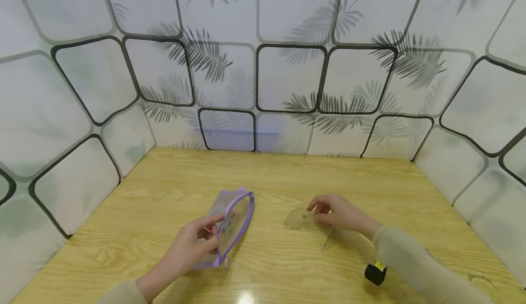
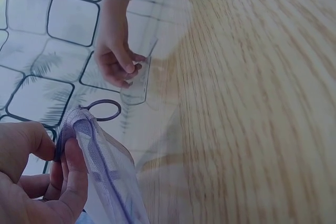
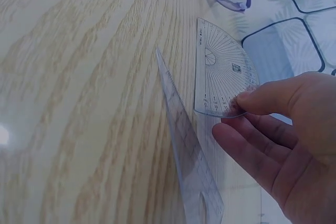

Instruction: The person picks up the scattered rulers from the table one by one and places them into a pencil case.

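My left hand (image 1: 191,244) pinches the edge of a mesh pouch (image 1: 222,200) with a purple zip, left of the table's middle. The pouch's mouth gapes to the right, and small coloured shapes show through its mesh. A ring zip pull (image 2: 106,110) hangs at the near end. To the right, my right hand (image 1: 337,212) pinches a clear half-round protractor (image 3: 223,69) by its rim between thumb and fingers. Below that hand is a clear set square (image 3: 191,156) with a pointed tip; whether it touches the hand, I cannot tell.
The wooden table (image 1: 271,171) is bounded at the back and sides by patterned cloth (image 1: 291,78) with leaf prints. A black and yellow device (image 1: 375,273) sits at the right sleeve.
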Demonstrator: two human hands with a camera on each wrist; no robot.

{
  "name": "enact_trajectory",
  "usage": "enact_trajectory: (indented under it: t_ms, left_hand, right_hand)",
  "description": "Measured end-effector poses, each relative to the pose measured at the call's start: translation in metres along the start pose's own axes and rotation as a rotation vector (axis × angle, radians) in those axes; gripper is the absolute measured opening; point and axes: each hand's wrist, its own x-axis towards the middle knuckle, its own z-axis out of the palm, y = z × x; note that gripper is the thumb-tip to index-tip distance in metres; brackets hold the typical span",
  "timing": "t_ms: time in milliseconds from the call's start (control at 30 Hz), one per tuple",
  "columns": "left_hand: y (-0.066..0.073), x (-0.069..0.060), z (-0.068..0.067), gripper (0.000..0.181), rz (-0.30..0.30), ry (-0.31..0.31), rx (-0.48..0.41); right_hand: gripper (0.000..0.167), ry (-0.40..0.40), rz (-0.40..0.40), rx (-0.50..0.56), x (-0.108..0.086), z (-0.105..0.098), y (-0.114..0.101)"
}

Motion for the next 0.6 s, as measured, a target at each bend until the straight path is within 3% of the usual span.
enact_trajectory:
  t_ms: [600]
  left_hand:
    - [0.0004,-0.0003,0.0001,0.051,0.012,-0.004,-0.001]
  right_hand:
    - [0.022,0.016,0.025,0.075,0.0046,0.0059,-0.0072]
